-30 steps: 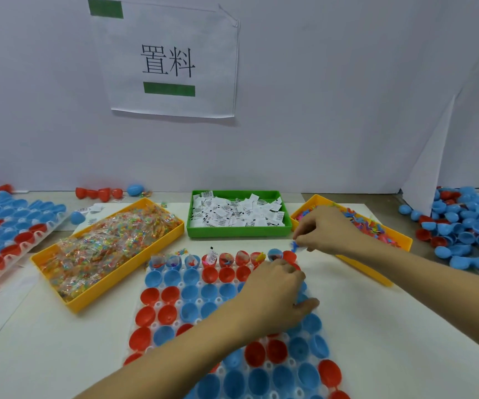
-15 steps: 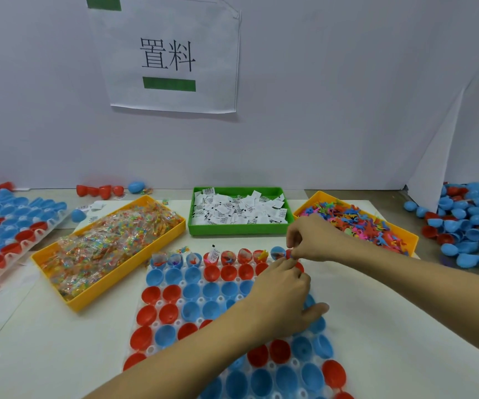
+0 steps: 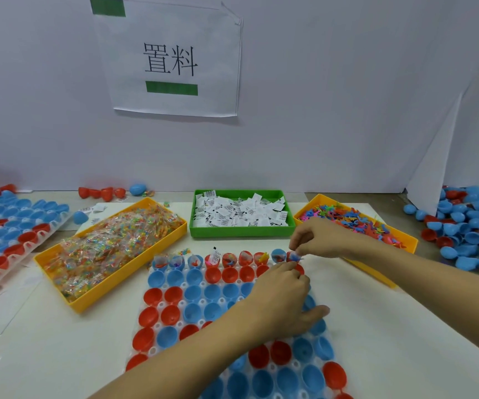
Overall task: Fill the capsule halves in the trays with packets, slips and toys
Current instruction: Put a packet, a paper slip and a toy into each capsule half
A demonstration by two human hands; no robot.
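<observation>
**Inspector:** What had changed in the last second?

**Assistant:** The right hand (image 3: 323,237) had come back from the toy bin (image 3: 405,240) at two o'clock to the far right corner of the tray (image 3: 157,351); its fingers were curled in a pinch on a small blue toy (image 3: 298,257) over the last cup (image 3: 291,256) of the far row; the left hand (image 3: 283,298) had edged up to meet it, fingers bent, tips near the same cup.

**Inspector:** Meaning?

**Assistant:** In my judgement the far row was at its last toy; the rows nearer the person looked unfilled.

**Inspector:** Anything not made out?

**Assistant:** Whether the left hand held anything, I could not tell; the toy's shape was too small to read; the left arm covered several cups; the tray's near edge was cut off; the packet bin (image 3: 94,298) sat at ten o'clock, the slip bin (image 3: 242,232) at twelve.
</observation>
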